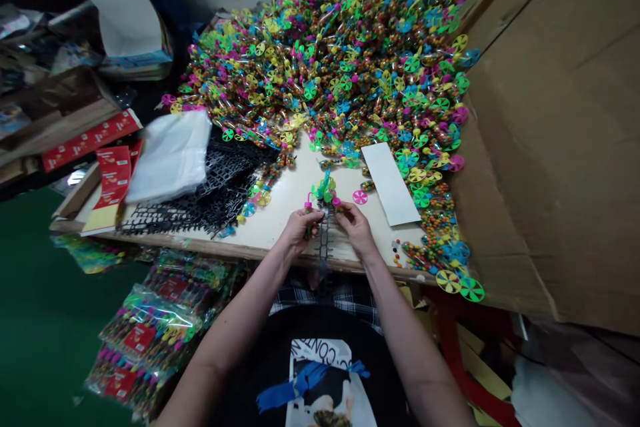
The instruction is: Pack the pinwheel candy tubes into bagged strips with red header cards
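L hand [300,223], R hand [356,223] clenched on candy-filled tubes [325,188], clipped to black strip [325,247], tube pile [350,60] behind.

packing workshop; toy heap [340,60]; bagged packs [150,340]; cardboard wall [550,133]

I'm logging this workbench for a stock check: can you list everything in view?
toy pile: one heap, mixed bright colours, back of table
toy bunch: one, green, pink and yellow, between the hands
hanging strip: one, black, under the bunch
black strips: a heap, black, left of centre
plastic bags: a stack, white, left
red cards: several, red, left edge
white card: one, white, right of the hands
packed bags: several, clear with red labels, below table, left
cardboard: one sheet, brown, right
table: one, cream, under it all
left hand: one, pinching the bunch
right hand: one, pinching the bunch
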`<state>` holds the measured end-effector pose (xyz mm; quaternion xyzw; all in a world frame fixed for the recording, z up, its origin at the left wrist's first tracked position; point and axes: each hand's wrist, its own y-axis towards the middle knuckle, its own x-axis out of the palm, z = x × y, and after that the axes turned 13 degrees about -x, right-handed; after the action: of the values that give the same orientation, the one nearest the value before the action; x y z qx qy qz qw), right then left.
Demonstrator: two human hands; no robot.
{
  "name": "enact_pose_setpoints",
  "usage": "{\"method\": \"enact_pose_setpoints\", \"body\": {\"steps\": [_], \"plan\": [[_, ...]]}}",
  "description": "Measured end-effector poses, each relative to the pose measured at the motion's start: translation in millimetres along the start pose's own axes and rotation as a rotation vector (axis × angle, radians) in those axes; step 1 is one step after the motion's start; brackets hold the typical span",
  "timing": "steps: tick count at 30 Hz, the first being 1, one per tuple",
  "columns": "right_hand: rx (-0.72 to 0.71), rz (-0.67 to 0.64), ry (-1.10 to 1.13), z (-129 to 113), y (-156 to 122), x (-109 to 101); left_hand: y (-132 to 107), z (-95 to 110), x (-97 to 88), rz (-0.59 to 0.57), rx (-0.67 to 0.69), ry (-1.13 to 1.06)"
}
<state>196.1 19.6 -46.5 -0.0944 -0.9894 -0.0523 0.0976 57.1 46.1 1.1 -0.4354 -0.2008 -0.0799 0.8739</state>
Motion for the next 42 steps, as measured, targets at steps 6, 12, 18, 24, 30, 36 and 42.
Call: {"method": "enact_pose_setpoints", "body": {"steps": [6,12,18,24,30,36,42], "plan": [[-0.031,-0.023,-0.014,-1,0,1,1,2,1.7,-0.036,-0.015,0.035],[-0.053,-0.035,-0.023,4,0,3,2,4,4.6,-0.089,-0.059,0.035],[-0.082,0.013,-0.025,6,2,2,4,-1,9.0,-0.021,0.102,0.14],[-0.047,0.107,0.0,8,3,0,14,-10,-5.9,0.056,0.34,0.21],[-0.011,0.089,0.039,6,0,3,17,-15,-15.9,0.123,0.517,0.375],[-0.012,0.132,0.07,8,0,6,21,-14,-12.1,0.025,0.506,0.184],[-0.049,0.142,0.04,13,0,10,28,-18,-10.1,-0.001,0.569,0.163]]}}
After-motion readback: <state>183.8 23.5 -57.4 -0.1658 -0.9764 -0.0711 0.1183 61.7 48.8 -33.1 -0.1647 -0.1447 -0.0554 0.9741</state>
